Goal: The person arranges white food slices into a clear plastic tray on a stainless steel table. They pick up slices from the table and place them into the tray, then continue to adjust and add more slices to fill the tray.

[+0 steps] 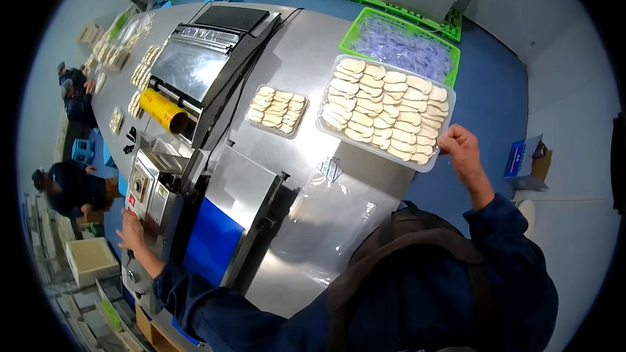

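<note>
My right hand (463,151) pinches the near right corner of a large clear plastic tray (427,168), at the steel table's right edge. Rows of pale sliced mushrooms (385,111) fill that tray. Over at the left, my left hand (132,233) reaches to the control panel (145,186) of a metal wrapping machine, fingers apart, with a fingertip by a red switch (132,201). Whether it presses the switch I cannot tell. A smaller tray of mushroom slices (277,112) lies between the machine and the large tray. Clear plastic bags (319,221) lie flat on the tabletop near me.
A green basket (450,72) of purplish plastic pieces stands beyond the large tray. The machine carries a yellow roll (163,112) and a blue belt (212,238). More filled trays (143,68) line the far left. Two people (77,94) (72,189) work at the left. An open box (528,163) sits at right.
</note>
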A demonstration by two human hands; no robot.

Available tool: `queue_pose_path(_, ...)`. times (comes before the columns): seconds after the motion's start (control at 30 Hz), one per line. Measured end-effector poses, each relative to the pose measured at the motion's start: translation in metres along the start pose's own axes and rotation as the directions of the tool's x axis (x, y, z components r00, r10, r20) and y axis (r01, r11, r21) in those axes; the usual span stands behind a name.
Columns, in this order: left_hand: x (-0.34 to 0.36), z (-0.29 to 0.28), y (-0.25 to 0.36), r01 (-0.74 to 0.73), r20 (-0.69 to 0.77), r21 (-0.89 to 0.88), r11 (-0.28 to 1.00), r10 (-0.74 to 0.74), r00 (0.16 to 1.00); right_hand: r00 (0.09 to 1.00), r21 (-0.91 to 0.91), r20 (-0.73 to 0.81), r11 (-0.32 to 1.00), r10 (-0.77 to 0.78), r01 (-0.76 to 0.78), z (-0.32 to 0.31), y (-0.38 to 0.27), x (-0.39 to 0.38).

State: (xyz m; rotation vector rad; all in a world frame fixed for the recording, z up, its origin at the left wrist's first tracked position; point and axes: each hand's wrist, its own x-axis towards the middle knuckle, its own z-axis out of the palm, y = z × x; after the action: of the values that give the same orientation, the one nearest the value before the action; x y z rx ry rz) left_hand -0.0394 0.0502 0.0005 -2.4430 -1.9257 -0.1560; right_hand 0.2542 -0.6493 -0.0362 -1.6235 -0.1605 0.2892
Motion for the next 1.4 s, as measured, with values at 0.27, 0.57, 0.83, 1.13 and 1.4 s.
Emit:
queue_pose_path(0.27,-0.044,-0.079,0.037,-0.227,-0.711,-0.142,0.963,0.060,0.701,0.994,-0.013,0.100,0.999,-0.037,0.038,-0.023,0.007,0.012)
queue_pose_path(0.57,-0.353,0.015,0.281,-0.149,0.205,-0.937,0.317,0.842,0.500,0.879,-0.077,0.466,0.994,0.104,-0.077,-0.057,-0.019,0.053)
queue_pose_path(0.83,-0.452,0.063,0.303,0.514,0.490,-0.812,0.276,0.801,0.344,0.942,0.110,0.295,0.973,0.161,-0.201,-0.108,0.015,0.079)
queue_pose_path(1.13,-0.614,0.063,0.443,0.486,0.324,-0.871,0.067,0.823,0.467,0.994,0.487,0.021,0.867,0.107,-0.104,-0.239,0.066,0.096)
queue_pose_path(1.4,-0.712,0.077,0.612,0.577,0.398,-0.783,0.232,0.900,0.178,0.960,0.522,-0.211,0.852,0.182,-0.047,-0.415,0.073,0.150)
